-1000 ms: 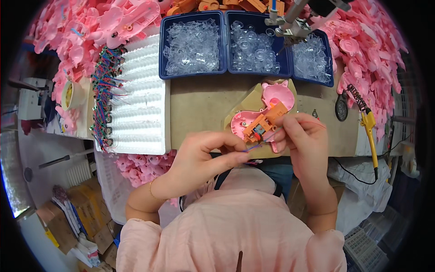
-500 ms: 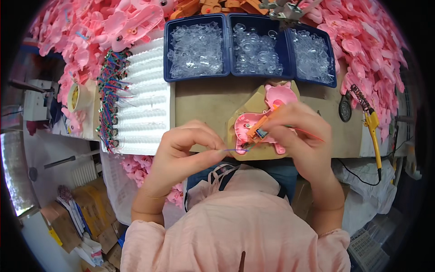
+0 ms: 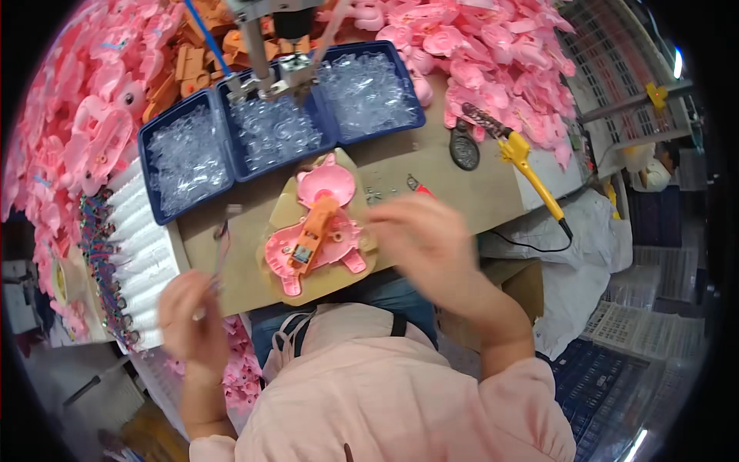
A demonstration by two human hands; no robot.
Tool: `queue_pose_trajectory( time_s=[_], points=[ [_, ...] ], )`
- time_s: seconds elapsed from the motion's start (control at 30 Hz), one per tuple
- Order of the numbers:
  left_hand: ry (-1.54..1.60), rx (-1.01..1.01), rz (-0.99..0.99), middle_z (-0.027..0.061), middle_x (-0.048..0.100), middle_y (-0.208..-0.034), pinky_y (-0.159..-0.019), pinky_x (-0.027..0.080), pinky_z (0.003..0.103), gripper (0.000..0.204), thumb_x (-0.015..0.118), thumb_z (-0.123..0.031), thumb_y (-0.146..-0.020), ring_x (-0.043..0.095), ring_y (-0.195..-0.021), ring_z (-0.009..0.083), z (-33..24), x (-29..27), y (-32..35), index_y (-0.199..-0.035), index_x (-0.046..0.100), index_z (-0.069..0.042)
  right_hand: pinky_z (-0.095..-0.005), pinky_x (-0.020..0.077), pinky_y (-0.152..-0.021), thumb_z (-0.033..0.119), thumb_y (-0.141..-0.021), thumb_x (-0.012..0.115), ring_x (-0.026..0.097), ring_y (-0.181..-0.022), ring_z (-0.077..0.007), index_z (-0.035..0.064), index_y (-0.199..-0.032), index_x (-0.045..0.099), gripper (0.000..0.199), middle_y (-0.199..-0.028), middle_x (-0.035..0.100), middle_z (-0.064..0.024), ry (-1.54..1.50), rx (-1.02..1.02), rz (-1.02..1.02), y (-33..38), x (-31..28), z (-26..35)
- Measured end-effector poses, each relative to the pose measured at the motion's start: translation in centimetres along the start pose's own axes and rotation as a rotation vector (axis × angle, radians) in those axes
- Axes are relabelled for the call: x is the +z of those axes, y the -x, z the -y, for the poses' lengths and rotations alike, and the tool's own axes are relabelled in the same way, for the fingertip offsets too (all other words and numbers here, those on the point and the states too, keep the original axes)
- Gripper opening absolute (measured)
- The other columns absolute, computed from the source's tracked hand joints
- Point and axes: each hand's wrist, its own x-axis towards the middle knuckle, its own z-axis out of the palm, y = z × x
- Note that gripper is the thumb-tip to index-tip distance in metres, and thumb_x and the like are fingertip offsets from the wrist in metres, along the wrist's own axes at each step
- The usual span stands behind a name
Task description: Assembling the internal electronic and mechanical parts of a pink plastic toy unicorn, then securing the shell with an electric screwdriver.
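Cardboard-topped bench [image 3: 431, 165], heaped with pink shells: the pink toy half [image 3: 312, 239] with its orange insert lies centre. Left hand [image 3: 188, 316] pinches tweezers [image 3: 218, 258]; right hand [image 3: 419, 239] hovers blurred, grip unclear. A careless sweep could knock the insert loose. Blue trays [image 3: 185, 158] of clear parts crowd far.

Left hand [image 3: 192, 314] fisted, drawn back — right hand [image 3: 422, 239] blurred, fingers loosely curled.

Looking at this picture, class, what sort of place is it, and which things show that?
Probably a toy assembly bench in a factory: heaps of identical pink toy shells, blue trays of clear parts, and a half-built pink toy on the bench.
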Motion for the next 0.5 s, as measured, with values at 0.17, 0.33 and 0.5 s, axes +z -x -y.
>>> queue_pose_trajectory(
  time_s=[0.17,0.33,0.5],
  points=[
    [0.373,-0.274,0.298,0.0109,0.064,-0.086,-0.073,0.046,0.035,0.017,0.066,-0.003,-0.074,0.061,-0.081,0.0268,-0.6,5.3,1.5,-0.091,0.065,-0.005,-0.0202,0.044,-0.068,0.021,-0.087,0.06,0.055,-0.071,-0.0068,0.0016,-0.106,0.061,0.027,-0.088,0.064,-0.0024,-0.153,0.741,-0.609,8.8,-8.7,-10.1],
    [0.437,-0.271,0.424,0.0075,0.063,-0.08,-0.062,0.043,0.033,0.014,0.068,-0.009,-0.074,0.058,-0.069,0.0226,-0.3,6.1,0.9,-0.088,0.066,-0.007,-0.0274,0.0401,-0.09,0.006,-0.086,0.058,0.049,-0.109,-0.0136,0.0048,-0.135,0.038,0.053,-0.13,0.047,-0.0088,0.094,0.143,-0.672,7.6,-14.7,-16.7],
    [0.404,-0.121,0.468,0.0045,0.062,-0.08,-0.06,0.042,0.03,0.014,0.068,-0.008,-0.072,0.057,-0.071,0.0199,-0.5,5.4,1.1,-0.086,0.065,-0.008,-0.0273,0.0432,-0.088,0.01,-0.089,0.055,0.053,-0.107,-0.0176,0.0019,-0.125,0.049,0.038,-0.123,0.052,-0.0105,0.494,0.173,-0.373,5.0,-17.4,-15.3]
  ],
)
